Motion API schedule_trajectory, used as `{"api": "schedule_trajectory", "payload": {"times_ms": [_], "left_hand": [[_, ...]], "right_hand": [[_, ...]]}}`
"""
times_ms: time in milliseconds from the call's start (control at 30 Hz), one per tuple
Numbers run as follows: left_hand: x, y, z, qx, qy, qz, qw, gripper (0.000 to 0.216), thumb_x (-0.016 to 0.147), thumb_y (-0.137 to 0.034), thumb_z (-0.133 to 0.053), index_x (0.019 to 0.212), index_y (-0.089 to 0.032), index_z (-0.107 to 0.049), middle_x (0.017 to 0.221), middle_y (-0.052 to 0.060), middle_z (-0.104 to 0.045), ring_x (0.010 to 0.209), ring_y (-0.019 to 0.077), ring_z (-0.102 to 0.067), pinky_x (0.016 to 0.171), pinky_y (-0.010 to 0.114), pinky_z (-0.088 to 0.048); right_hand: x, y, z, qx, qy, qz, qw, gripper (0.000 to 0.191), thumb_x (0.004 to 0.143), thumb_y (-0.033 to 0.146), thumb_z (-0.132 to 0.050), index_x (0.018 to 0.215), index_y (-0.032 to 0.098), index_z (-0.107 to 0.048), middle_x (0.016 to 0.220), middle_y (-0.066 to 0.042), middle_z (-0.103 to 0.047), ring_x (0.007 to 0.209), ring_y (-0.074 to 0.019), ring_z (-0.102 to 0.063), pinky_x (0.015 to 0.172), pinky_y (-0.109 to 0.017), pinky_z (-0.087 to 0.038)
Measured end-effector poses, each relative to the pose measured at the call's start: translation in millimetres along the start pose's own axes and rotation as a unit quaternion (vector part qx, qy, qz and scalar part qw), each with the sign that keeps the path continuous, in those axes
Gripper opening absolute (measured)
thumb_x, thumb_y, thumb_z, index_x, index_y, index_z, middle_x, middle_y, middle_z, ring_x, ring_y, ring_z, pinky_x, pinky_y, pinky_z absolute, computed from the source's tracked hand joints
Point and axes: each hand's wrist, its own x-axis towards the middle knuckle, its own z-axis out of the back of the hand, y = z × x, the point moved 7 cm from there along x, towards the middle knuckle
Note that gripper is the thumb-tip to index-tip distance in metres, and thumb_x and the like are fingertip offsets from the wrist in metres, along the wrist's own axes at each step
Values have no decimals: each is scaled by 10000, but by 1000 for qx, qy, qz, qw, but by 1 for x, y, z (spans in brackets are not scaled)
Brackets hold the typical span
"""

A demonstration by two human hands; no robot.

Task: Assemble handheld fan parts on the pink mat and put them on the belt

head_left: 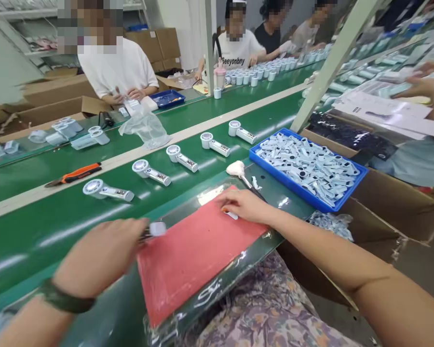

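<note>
My left hand (104, 250), smeared by motion, is closed at the left edge of a red mat (198, 250). A small pale plastic piece (157, 229) sticks out from its fingertips, with something dark beside it that I cannot make out. On the mat, my right hand (244, 205) bends its fingers down around a small white plastic piece (232, 215), partly hidden under them. Something orange shows at those fingertips. Just beyond lies a tool with a pale rounded head (236, 168) and dark handle, beside a small white scrap (255, 183).
A blue tray (255, 156) full of pale plastic parts stands at the right. Several white handheld devices (183, 159) lie in a row on the green conveyor belt (58, 226), near orange-handled pliers (81, 173). A slanted post (332, 67) rises behind the tray. Co-workers sit across the belt.
</note>
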Motion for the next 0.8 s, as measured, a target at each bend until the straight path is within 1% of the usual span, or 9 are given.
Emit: {"api": "schedule_trajectory", "payload": {"times_ms": [100, 133, 200, 333, 467, 533, 633, 700, 800], "left_hand": [[13, -92, -8, 23, 32, -83, 996, 320, 947, -146, -532, 1246, -203, -633, 944, 65, -726, 867, 276, -685, 807, 422, -509], [16, -111, -9, 18, 15, -93, 995, 374, 950, -186, -566, 1322, -195, -595, 947, 72, -724, 871, 281, -683, 822, 434, -516], [15, -127, -12, -10, -35, -93, 995, 461, 936, -276, -645, 1379, -182, -557, 964, 82, -718, 886, 283, -679, 823, 429, -532], [1, -109, -27, -86, -103, -62, 989, 338, 929, -323, -663, 1236, -184, -626, 1120, 100, -691, 982, 265, -662, 836, 396, -555], [-9, -93, -37, -146, -133, -36, 980, 244, 951, -336, -609, 1142, -194, -659, 1107, 95, -672, 976, 254, -644, 835, 395, -558], [-11, -93, -38, -163, -144, -23, 976, 254, 943, -351, -617, 1136, -193, -668, 1095, 98, -664, 966, 262, -629, 833, 411, -551], [-11, -95, -39, -204, -161, -9, 966, 291, 928, -389, -645, 1143, -193, -662, 1090, 98, -657, 971, 266, -607, 866, 434, -532], [-13, -95, -38, -243, -176, -3, 954, 333, 924, -435, -655, 1154, -195, -645, 1092, 95, -661, 984, 264, -599, 881, 435, -519], [-16, -95, -36, -296, -202, -12, 933, 328, 944, -453, -630, 1134, -185, -631, 1086, 94, -671, 988, 256, -600, 883, 429, -503]], "right_hand": [[-6, 14, -24, -67, 24, 103, 992, 358, 916, 52, -584, 1196, 230, -718, 1274, -55, -701, 1267, -249, -599, 1103, -466, -467], [-10, 17, -22, -82, 5, 121, 989, 370, 919, 53, -592, 1227, 226, -703, 1352, -62, -658, 1338, -260, -540, 1148, -491, -418], [-21, 16, -11, -106, -42, 108, 988, 352, 950, 103, -602, 1278, 210, -673, 1392, -86, -622, 1348, -264, -519, 1152, -491, -408], [-42, 9, 1, -207, -68, -7, 976, 285, 936, 345, -729, 1166, 178, -706, 1129, -114, -673, 1079, -291, -626, 925, -432, -528], [-48, 15, -8, -256, -39, -54, 964, 158, 966, 245, -677, 1101, 176, -721, 1072, -109, -659, 983, -260, -642, 829, -362, -509], [-47, 29, -12, -201, -51, -41, 977, 162, 984, 196, -628, 1122, 201, -712, 1058, -74, -669, 891, -206, -649, 788, -319, -499], [-44, 61, -25, -98, -46, 35, 993, 158, 969, 183, -622, 1104, 209, -701, 1028, -34, -661, 794, -153, -632, 756, -286, -497], [-41, 81, -39, -88, -22, 81, 993, 160, 957, 170, -611, 1086, 196, -703, 1017, -44, -642, 815, -165, -628, 750, -295, -501], [-36, 94, -60, -136, 20, 90, 986, 159, 944, 167, -620, 1070, 172, -717, 1005, -73, -630, 876, -217, -629, 733, -328, -501]]}}
